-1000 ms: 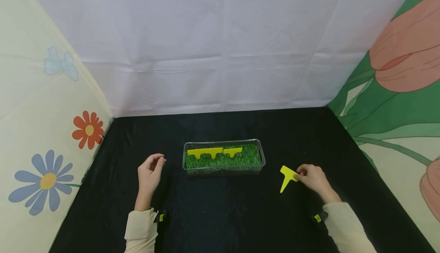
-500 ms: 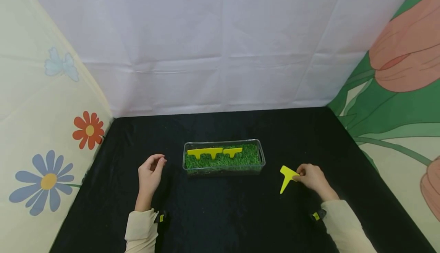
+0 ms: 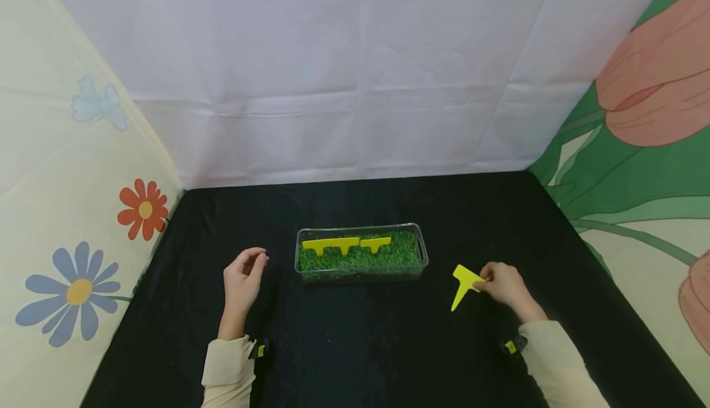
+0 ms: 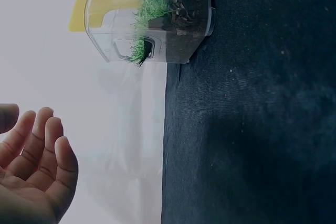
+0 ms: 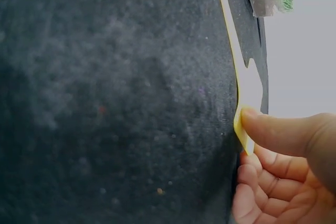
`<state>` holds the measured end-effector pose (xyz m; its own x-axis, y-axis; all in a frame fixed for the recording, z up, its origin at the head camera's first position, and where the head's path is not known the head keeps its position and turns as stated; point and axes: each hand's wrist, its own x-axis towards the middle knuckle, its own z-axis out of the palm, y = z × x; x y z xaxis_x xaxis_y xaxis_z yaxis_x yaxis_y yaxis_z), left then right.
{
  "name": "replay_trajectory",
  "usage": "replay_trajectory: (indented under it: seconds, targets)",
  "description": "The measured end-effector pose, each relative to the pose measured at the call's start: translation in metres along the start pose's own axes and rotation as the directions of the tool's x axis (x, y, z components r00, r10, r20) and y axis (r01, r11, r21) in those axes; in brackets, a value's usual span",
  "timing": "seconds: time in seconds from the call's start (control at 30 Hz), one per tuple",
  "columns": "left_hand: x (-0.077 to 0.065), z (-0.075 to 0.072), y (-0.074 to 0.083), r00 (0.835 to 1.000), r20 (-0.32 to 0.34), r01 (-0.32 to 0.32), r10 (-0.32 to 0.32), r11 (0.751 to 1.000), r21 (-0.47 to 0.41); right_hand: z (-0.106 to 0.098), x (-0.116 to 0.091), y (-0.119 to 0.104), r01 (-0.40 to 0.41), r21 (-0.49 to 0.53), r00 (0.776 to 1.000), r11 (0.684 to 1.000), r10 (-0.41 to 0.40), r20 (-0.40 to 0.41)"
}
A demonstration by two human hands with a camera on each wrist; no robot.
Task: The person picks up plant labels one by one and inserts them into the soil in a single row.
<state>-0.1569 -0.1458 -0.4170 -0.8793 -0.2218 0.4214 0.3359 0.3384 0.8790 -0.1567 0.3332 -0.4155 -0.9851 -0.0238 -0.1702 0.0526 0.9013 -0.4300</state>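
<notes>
A clear plastic box (image 3: 423, 249) of green grass stands mid-table, with two yellow T-shaped tags (image 3: 345, 244) stuck upright in it. My right hand (image 3: 501, 284) pinches a third yellow tag (image 3: 463, 285) by its wide head, its pointed stem angled down-left just over the black cloth. In the right wrist view the thumb (image 5: 273, 129) presses on that tag (image 5: 237, 98), seen edge-on. My left hand (image 3: 243, 275) rests left of the box with fingers loosely curled and holds nothing. The left wrist view shows the left hand's fingers (image 4: 44, 156), relaxed, and the box end (image 4: 157, 30).
Black cloth (image 3: 355, 346) covers the table. A white sheet hangs at the back, a flowered cream panel (image 3: 72, 223) on the left and a tulip-print panel (image 3: 638, 167) on the right. Both sleeves are beige.
My right hand with the tag has shifted very slightly up and left. The left hand has stayed put.
</notes>
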Motion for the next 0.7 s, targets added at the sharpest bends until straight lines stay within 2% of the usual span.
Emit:
replay_trajectory:
  seconds: [0.13,0.2,0.33,0.4,0.53,0.63,0.7]
  targets:
    - [0.001,0.001,-0.019,1.0,0.002,0.027,-0.027,1.0,-0.009,0.0,0.0,0.003,0.017,0.034,1.0,0.999,-0.017,0.001]
    - [0.001,0.002,-0.023,1.0,0.002,0.026,-0.026,1.0,-0.006,0.0,-0.001,0.004,0.023,0.062,1.0,0.998,-0.023,0.004]
    - [0.001,0.002,-0.024,1.0,0.002,0.015,-0.015,1.0,-0.006,-0.002,-0.002,0.004,0.027,0.1,1.0,0.995,-0.027,0.001]
    - [0.001,0.001,-0.016,1.0,0.004,0.022,-0.022,1.0,0.001,-0.002,-0.002,0.003,0.031,0.11,0.999,0.993,-0.03,-0.01]
    - [0.001,0.001,-0.015,1.0,0.005,0.021,-0.021,1.0,-0.009,-0.003,-0.002,0.002,0.054,0.125,0.998,0.991,-0.048,-0.051]
    - [0.001,0.002,-0.025,1.0,0.003,0.009,-0.009,1.0,-0.007,-0.005,-0.002,0.0,0.062,0.129,0.995,0.99,-0.052,-0.079]
    - [0.001,0.002,-0.026,1.0,0.002,0.01,-0.01,1.0,0.007,-0.007,-0.002,-0.002,0.057,0.133,0.995,0.989,-0.046,-0.087]
